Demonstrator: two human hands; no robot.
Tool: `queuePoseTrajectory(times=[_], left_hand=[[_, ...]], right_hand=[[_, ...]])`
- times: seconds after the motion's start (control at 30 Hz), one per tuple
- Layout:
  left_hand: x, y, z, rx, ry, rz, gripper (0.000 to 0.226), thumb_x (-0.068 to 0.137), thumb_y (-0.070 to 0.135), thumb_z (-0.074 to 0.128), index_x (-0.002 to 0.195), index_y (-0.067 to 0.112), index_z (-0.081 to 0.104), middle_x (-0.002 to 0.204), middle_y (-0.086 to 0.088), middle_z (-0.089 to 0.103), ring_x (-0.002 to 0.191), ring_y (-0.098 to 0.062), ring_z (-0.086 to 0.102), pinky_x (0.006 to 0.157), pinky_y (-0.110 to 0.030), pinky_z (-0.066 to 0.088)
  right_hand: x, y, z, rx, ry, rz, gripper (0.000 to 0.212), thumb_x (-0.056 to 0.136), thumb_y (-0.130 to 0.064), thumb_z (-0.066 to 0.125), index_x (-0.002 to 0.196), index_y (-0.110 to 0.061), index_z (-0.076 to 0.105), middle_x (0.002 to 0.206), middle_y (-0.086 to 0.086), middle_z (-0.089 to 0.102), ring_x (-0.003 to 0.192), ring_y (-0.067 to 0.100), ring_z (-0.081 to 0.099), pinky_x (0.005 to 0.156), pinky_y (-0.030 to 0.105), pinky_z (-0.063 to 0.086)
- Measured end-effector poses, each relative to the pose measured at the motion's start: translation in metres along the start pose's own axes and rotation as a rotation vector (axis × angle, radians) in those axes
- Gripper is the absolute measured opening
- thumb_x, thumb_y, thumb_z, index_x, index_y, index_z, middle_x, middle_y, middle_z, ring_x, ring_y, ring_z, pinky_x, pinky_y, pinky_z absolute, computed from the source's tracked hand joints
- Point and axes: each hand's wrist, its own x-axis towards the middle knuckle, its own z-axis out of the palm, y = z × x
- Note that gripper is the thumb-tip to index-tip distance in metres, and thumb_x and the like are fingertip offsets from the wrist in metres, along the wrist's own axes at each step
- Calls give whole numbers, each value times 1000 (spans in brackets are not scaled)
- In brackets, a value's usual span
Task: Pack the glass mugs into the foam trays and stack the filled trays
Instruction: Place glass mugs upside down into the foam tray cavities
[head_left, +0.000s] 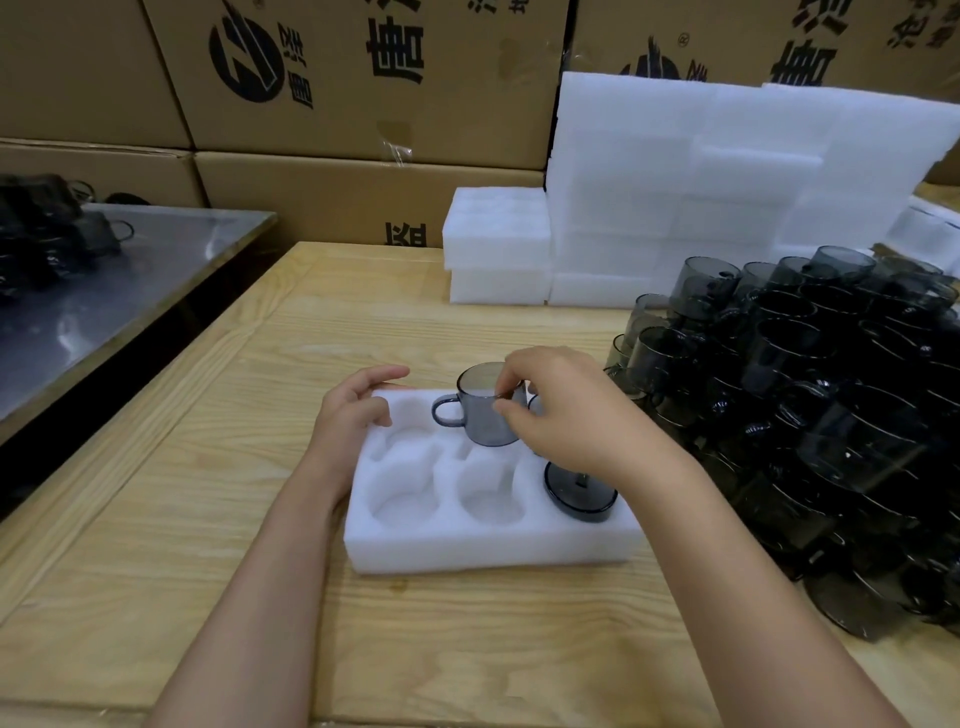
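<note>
Mugs piled (810, 415) on the worktop (208, 493) at right, within reach. Foam tray (483, 545) at centre; left hand (353, 415) rests loose fingers on its far corner, probably steadying it. Right hand (576, 415) fingers pinch one mug (480, 415) by the rim over a back pocket; an upturned mug (579, 493) sits front-right.

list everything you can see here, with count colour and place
foam tray: 1, white, centre of the wooden table
held mug: 1, smoky grey glass, over the tray's back middle pocket
seated mug: 1, smoky grey, tray's front right pocket
loose mugs: a heap, too many to count, smoky grey, table's right side
spare foam: stacks, white, back of table
cardboard boxes: several, brown, behind
metal table: 1, silver, left
wooden table: 1, light
left hand: rests on tray's back left corner
right hand: pinches the held mug's rim
</note>
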Motion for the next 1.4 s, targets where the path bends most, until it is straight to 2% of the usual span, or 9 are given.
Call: queuePoseTrajectory(times=[0.13,0.3,0.47,0.7,0.93,1.07,1.23,1.33,1.4], left_hand=[[-1,2,1,-3,-8,-3,48,63,-5,45,103,9,65,93,-15,60,67,-21,59,51,-19,50],[-2,3,2,-1,-1,-4,58,49,3,44,103,10,66,92,-14,60,68,-22,59,50,-20,50],[-2,1,1,-9,-13,5,56,49,1,44,99,11,67,82,-5,66,64,-16,64,51,-20,51],[1,-3,-2,-18,-61,16,57,51,-1,44,102,11,68,87,-3,74,73,-17,69,55,-24,54],[-1,0,-2,1,-97,11,56,53,-1,46,103,12,67,88,-2,74,76,-18,69,59,-27,55],[-7,15,-3,379,-118,58,37,73,8,56,104,23,68,101,6,68,94,-17,63,68,-22,50],[-10,33,27,927,-210,367,39,97,29,43,134,25,53,139,7,53,133,-16,41,113,-41,28],[-12,22,48,1193,-311,321,45,104,26,27,148,25,32,155,9,30,145,-7,19,119,-34,2],[-12,16,50,1257,-321,264,47,104,28,24,150,30,24,158,12,22,146,-4,11,117,-32,-1]], right_hand=[[9,-13,4,-76,34,126,50,75,-52,71,72,-4,58,73,5,59,65,22,55,58,31,42],[16,-3,-3,142,-10,107,24,79,-34,73,91,-23,56,86,-8,51,70,10,52,43,23,46],[24,7,-7,128,-181,36,54,87,-21,63,136,-34,43,135,-14,47,102,12,54,76,30,54],[33,5,-3,-51,-301,-31,53,92,-15,56,141,-30,41,148,-10,34,134,17,33,101,30,39],[32,11,3,20,-331,54,51,87,-14,63,131,-35,50,126,-2,47,112,21,51,61,21,48],[34,17,12,-5,-335,58,49,84,-16,65,127,-37,53,121,0,51,102,23,60,73,29,53],[36,30,21,235,-255,92,49,93,-29,50,141,-31,40,147,-10,40,135,11,35,107,28,30],[35,35,40,8,-237,125,47,102,-20,24,148,-25,24,155,-9,23,146,13,6,116,37,-7],[33,37,48,-157,-232,132,48,102,-20,19,150,-27,17,157,-13,13,146,13,-4,112,46,-16]])
